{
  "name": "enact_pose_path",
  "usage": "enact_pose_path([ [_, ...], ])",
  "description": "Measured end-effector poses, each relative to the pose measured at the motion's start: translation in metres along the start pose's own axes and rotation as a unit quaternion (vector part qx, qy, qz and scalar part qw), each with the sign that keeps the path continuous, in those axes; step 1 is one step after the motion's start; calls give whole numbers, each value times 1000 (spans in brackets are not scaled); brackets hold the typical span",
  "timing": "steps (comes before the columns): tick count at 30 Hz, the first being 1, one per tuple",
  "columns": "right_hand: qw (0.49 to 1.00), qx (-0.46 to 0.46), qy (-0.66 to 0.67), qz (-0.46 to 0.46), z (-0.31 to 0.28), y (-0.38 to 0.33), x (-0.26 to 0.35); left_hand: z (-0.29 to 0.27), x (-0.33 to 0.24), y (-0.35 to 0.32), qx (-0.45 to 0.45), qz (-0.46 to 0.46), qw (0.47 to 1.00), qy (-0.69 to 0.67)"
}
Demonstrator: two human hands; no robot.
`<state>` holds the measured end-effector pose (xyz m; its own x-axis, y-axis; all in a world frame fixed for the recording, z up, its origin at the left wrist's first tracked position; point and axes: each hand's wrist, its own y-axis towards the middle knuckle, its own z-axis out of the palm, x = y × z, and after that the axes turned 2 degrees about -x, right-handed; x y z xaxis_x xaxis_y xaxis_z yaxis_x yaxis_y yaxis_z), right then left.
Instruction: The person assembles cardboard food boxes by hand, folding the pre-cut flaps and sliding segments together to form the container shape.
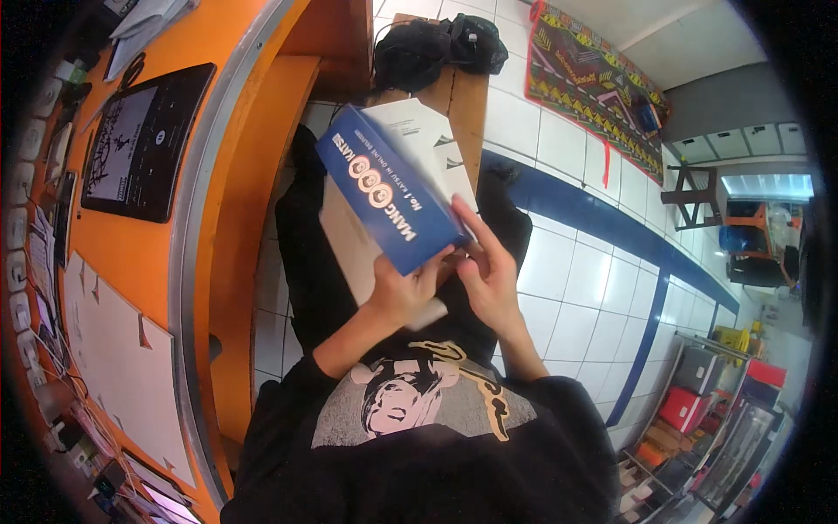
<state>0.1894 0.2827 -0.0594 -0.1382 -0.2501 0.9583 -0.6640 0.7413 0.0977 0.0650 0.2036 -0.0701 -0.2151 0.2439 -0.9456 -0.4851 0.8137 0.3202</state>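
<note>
Over my lap I hold a partly folded cardboard food box (pixel 375 188), its blue printed side wall standing up and its other panels white. My left hand (pixel 400 293) grips the near end, with the fingers closed at the lower blue corner. At the right near corner, my right hand (pixel 489 275) has its thumb and fingers closed round the edge where the blue wall meets a white panel (pixel 428 144). White flaps stick out at the far side and below the blue wall. Parts of the fingertips are hidden behind the cardboard.
On the orange counter (pixel 196 52) at left lie a tablet (pixel 148 140) and flat white box blanks (pixel 122 349). Black bags (pixel 436 48) rest on a wooden bench ahead. A patterned mat (pixel 598 87), a wooden stool (pixel 694 196) and a loaded rack (pixel 690 402) stand to the right.
</note>
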Motion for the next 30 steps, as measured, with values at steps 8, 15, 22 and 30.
enact_pose_path([
  [8,933,-156,317,74,-8,0,10,-17,-9,34,-126,120,985,11],
  [15,951,-2,277,140,-27,-17,-13,-29,9,57,-85,-41,994,47],
  [22,927,-124,216,280,-117,49,-70,-14,51,58,-125,-65,990,7],
  [30,945,-269,116,144,-231,137,-125,-70,55,59,-191,-115,975,-3],
])
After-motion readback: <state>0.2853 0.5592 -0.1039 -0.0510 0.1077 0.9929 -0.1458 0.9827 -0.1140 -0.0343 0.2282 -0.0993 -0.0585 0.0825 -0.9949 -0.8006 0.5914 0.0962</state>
